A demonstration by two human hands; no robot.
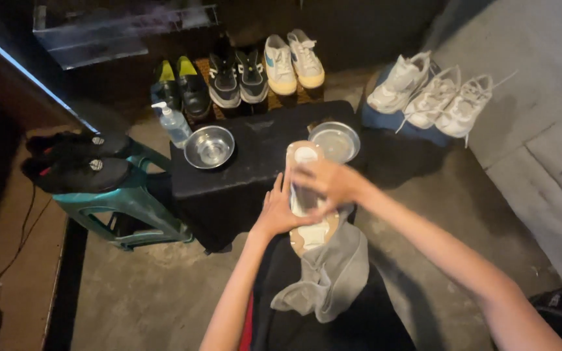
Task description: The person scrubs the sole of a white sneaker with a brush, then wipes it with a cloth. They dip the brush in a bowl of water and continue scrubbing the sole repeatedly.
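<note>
A black box-like table (242,170) stands on the concrete floor, with a green plastic stool (128,201) beside it bearing dark shoes. On the person's lap lies a grey cloth (333,273), and above it an upturned shoe with a tan and white sole (307,214), its toe over the table's near edge. The left hand (278,211) grips the shoe's side, fingers wrapped on it; the right hand (330,182) presses flat across the sole. Two round metal bowls (209,147) sit on the table.
</note>
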